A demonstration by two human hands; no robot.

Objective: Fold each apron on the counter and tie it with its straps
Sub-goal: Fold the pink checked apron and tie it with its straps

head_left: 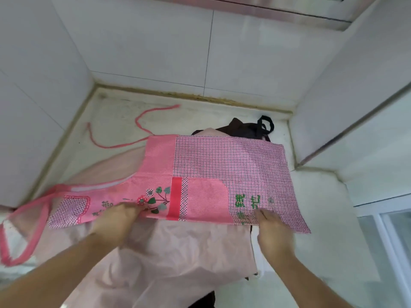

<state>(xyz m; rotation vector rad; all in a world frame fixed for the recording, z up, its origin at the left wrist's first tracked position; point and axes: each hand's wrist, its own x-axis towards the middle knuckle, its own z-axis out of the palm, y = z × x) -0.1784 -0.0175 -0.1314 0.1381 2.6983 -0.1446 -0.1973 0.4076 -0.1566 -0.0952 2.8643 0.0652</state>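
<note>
Both forearms enter from 6 o'clock. Left hand (115, 223) has its fingers curled over the near folded edge of the pink apron (200, 174), by the printed flowers, and seems to pinch the doubled cloth there. Right hand (272, 232) is at about 4 o'clock on the same edge, fingers bent onto the checked fabric beside the green lettering; whether they pinch or only press the cloth I cannot tell. Holding two spaced points on one edge likely keeps the fold straight while it is smoothed or turned over again.

Beneath the hands, from 6 to 8 o'clock, lies a pale pink apron (178, 252), spread out and not yet folded. On top of it the pink apron lies flat across the middle of the worktop (322, 207), folded once lengthways by the look of it, its neck loop (24, 230) hanging off toward 8 o'clock. One waist strap (115, 145) trails loose toward 11 o'clock, free for tying later. Farther back, near 1 o'clock, a dark apron (249, 127) with a black strap sits bunched against the tiled wall (155, 52).
</note>
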